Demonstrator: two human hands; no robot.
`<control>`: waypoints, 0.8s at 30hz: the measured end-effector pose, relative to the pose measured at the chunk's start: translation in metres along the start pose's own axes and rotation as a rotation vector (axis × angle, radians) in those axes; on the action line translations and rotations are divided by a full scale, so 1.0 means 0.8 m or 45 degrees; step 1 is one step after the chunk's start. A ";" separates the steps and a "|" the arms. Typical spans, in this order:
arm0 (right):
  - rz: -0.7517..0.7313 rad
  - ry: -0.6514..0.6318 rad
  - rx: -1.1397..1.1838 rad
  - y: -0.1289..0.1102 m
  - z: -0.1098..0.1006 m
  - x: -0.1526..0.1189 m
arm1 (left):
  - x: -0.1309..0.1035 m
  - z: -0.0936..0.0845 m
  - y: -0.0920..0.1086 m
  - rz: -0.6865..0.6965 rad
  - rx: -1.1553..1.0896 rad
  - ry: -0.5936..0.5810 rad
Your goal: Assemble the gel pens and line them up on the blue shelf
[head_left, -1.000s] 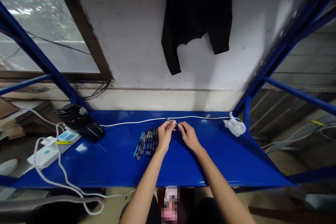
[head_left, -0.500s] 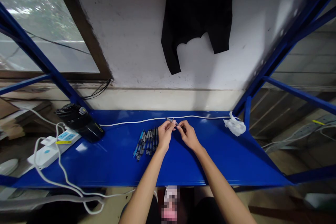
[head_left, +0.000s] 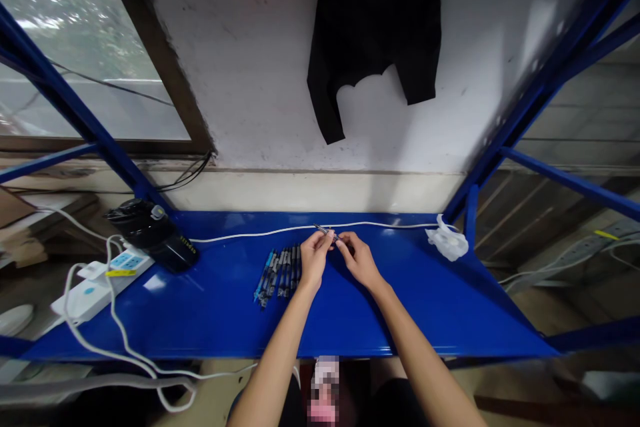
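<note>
A slim dark pen (head_left: 321, 228) is held between my two hands above the back middle of the blue table (head_left: 215, 313). My left hand (head_left: 315, 255) pinches it on the left side, its tip pointing up and left. My right hand (head_left: 357, 257) has its fingers closed on the pen's other end. Several dark pens (head_left: 284, 271), one with bright blue parts, lie side by side just left of my left hand. Fingers hide most of the held pen.
A black bottle (head_left: 155, 233) lies at the left beside a white power strip (head_left: 95, 290) with looping cables. Along the table's back runs a white cable (head_left: 255, 233). A crumpled white plastic bag (head_left: 447, 240) sits at the right. Blue frame posts rise on both sides.
My hands have drawn slightly closer together on the pen. The other objects have not visibly moved, apart from a tiny shift of the whole view.
</note>
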State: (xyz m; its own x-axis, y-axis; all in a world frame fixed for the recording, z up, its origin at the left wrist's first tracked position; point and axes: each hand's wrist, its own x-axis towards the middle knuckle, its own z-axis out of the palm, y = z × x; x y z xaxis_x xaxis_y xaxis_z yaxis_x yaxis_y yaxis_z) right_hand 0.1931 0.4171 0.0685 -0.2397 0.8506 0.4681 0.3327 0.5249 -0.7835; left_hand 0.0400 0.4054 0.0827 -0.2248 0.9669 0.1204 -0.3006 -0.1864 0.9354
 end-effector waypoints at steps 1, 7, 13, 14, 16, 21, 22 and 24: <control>0.008 0.000 0.011 0.000 0.000 0.000 | 0.000 0.000 0.000 -0.001 -0.003 -0.002; -0.021 -0.049 -0.010 -0.004 -0.001 0.001 | -0.001 0.001 0.001 -0.001 -0.003 0.008; 0.043 -0.050 0.033 -0.009 -0.003 -0.003 | -0.003 0.001 0.006 -0.029 -0.006 0.027; 0.060 -0.057 0.061 -0.008 -0.002 -0.003 | -0.003 0.002 0.008 -0.036 -0.012 0.032; 0.133 -0.084 0.175 -0.008 0.000 0.002 | -0.005 0.002 0.012 -0.029 -0.032 0.024; 0.271 -0.149 0.347 -0.028 -0.004 0.010 | -0.010 0.005 0.023 0.049 -0.028 -0.054; 0.237 -0.089 0.274 -0.037 -0.006 -0.001 | -0.011 0.006 0.024 0.079 -0.006 -0.062; 0.154 0.129 0.045 -0.056 -0.005 -0.050 | -0.013 0.006 0.026 0.155 0.040 -0.062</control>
State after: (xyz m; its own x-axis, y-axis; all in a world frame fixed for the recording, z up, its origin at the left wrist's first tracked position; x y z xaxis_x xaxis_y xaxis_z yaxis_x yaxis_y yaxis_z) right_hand 0.1915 0.3599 0.0863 -0.1063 0.9072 0.4071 0.3211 0.4188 -0.8494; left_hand 0.0407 0.3923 0.1023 -0.2127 0.9448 0.2491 -0.2444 -0.2983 0.9227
